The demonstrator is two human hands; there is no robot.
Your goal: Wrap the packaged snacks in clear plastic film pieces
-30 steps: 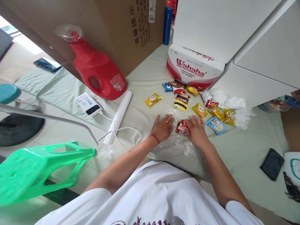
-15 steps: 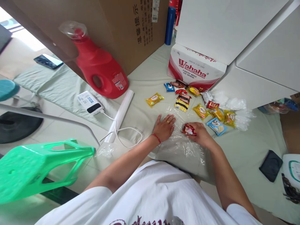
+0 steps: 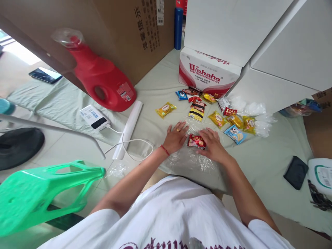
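My left hand (image 3: 175,137) lies flat with fingers spread on a clear plastic bag (image 3: 189,160) spread over the pale green cloth. My right hand (image 3: 211,144) rests on the same bag, its fingers and thumb around a small red snack packet (image 3: 195,141). Beyond the hands lie several small snack packets: a yellow one (image 3: 165,109) apart at the left, a black and yellow one (image 3: 197,111), a blue one (image 3: 234,133) and other yellow ones (image 3: 218,119).
A Wahaha carton (image 3: 207,73) and white cabinets (image 3: 272,48) stand behind the snacks. At the left are a red detergent jug (image 3: 100,81), a power bank (image 3: 93,117) with its cable, a white roll (image 3: 129,128), a phone (image 3: 45,74) and a green stool (image 3: 41,193). A dark pouch (image 3: 295,172) lies at the right.
My right hand drew the red packet a little to the right, then brought it back toward my left hand on the bag. My left hand stayed flat.
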